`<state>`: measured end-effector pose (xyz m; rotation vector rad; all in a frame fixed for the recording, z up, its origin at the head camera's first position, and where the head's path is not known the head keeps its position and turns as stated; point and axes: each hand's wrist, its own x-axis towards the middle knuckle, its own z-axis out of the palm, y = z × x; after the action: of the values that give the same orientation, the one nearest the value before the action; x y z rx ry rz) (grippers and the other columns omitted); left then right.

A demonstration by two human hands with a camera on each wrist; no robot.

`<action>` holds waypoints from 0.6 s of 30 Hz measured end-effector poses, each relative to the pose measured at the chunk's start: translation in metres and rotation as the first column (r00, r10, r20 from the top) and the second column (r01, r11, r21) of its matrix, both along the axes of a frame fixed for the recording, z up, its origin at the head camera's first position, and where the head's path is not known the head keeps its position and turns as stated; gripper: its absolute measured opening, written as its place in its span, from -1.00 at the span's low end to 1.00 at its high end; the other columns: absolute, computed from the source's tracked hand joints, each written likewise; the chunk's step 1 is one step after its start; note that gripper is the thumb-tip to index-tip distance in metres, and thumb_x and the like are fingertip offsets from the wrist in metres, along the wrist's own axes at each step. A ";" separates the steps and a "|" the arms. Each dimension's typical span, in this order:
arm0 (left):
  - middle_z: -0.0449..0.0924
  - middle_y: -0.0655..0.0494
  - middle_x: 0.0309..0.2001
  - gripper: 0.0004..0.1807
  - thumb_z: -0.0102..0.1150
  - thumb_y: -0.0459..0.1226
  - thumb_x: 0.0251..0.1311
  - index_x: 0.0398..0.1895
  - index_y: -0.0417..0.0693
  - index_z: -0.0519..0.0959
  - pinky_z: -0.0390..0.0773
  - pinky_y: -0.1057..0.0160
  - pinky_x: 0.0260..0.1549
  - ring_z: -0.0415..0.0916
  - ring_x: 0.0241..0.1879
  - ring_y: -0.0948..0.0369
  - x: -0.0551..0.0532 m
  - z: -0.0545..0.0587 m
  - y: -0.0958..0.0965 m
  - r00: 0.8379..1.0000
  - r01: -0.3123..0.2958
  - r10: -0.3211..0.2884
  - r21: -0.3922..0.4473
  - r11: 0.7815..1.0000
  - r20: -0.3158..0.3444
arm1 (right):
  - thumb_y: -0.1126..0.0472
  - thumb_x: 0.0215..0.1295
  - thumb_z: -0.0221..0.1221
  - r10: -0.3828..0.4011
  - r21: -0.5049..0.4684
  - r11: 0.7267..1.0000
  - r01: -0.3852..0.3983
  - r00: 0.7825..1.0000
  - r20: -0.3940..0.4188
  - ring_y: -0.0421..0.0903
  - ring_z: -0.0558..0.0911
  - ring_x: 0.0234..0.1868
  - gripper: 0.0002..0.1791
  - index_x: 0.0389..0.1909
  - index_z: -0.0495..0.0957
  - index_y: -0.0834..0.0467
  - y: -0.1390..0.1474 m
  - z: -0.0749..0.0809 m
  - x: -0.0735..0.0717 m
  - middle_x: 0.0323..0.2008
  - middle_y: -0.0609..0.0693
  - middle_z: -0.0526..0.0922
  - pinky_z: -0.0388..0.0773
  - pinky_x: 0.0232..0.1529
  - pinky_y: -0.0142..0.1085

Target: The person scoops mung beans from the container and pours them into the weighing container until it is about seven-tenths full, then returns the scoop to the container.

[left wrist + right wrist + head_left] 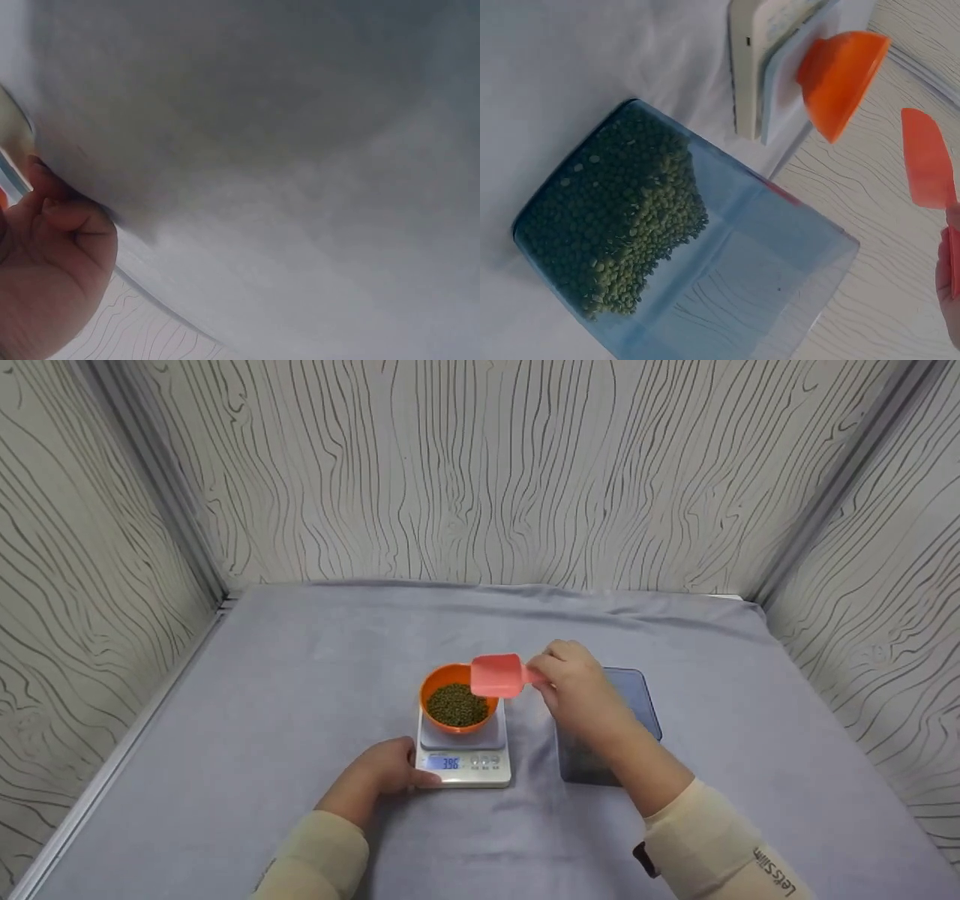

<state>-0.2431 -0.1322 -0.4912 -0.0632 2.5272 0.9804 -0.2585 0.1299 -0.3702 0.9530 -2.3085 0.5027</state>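
Now, scoop: right hand [577,690] pinches the pink scoop [496,676] over the orange bowl [439,684]; tip slowly.
Scale: left hand [386,769], fingers loosely curled, steadies the scale [465,765] at its near-left corner.

The head camera is looking down from above; both wrist cameras are sitting close, sharing the scale [463,757].

curled left hand [45,277], grey cloth [300,187]
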 end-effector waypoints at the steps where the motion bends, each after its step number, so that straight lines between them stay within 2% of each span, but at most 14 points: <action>1: 0.46 0.08 -0.46 -0.49 0.45 -0.01 -0.24 -0.28 -0.05 0.45 0.37 0.20 -0.36 0.38 -0.41 0.14 0.000 0.000 0.000 1.000 -0.003 0.003 0.003 1.000 0.003 | 0.44 -0.07 0.31 -0.011 -0.019 1.000 0.012 1.000 0.016 0.00 0.48 -0.34 -0.84 -0.42 0.59 0.20 0.002 0.002 0.000 -0.46 0.00 0.51 0.41 -0.24 -0.20; 5: 0.45 0.08 -0.46 -0.50 0.45 -0.02 -0.24 -0.28 -0.06 0.45 0.37 0.19 -0.37 0.38 -0.42 0.15 -0.001 -0.002 -0.001 1.000 0.001 -0.001 -0.003 1.000 -0.007 | 0.45 -0.13 0.34 -0.056 -0.070 0.996 0.062 0.994 0.092 0.00 0.51 -0.30 -0.78 -0.39 0.61 0.22 0.015 0.012 0.002 -0.43 0.02 0.55 0.43 -0.21 -0.17; 8: 0.46 0.08 -0.49 -0.51 0.44 -0.02 -0.23 -0.31 -0.06 0.45 0.37 0.20 -0.38 0.38 -0.43 0.15 0.000 -0.003 -0.001 1.000 0.004 -0.004 -0.011 1.000 -0.014 | 0.45 -0.11 0.34 -0.081 -0.098 0.990 0.099 0.980 0.180 -0.05 0.53 -0.29 -0.78 -0.37 0.62 0.22 0.026 0.018 0.005 -0.41 0.01 0.57 0.46 -0.22 -0.20; 13: 0.46 0.08 -0.51 -0.51 0.44 -0.01 -0.24 -0.32 -0.06 0.45 0.36 0.19 -0.37 0.38 -0.44 0.15 0.000 -0.002 -0.001 1.000 0.010 -0.010 -0.015 1.000 -0.024 | 0.40 -0.06 0.33 -0.134 -0.079 0.983 0.167 0.939 0.317 -0.10 0.55 -0.29 -0.82 -0.36 0.63 0.21 0.048 0.026 0.009 -0.37 -0.03 0.58 0.49 -0.25 -0.22; 18: 0.45 0.08 -0.51 -0.51 0.44 -0.02 -0.23 -0.32 -0.07 0.44 0.36 0.21 -0.40 0.38 -0.46 0.16 0.001 -0.001 -0.001 1.000 0.014 -0.014 -0.009 1.000 -0.027 | 0.38 -0.01 0.30 -0.204 -0.036 0.971 0.236 0.899 0.386 -0.05 0.55 -0.27 -0.83 -0.33 0.63 0.20 0.069 0.032 0.013 -0.33 0.00 0.59 0.48 -0.23 -0.16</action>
<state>-0.2424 -0.1336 -0.4924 -0.0347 2.5527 0.9711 -0.2459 0.1993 -0.3383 0.5786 -2.6755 0.7330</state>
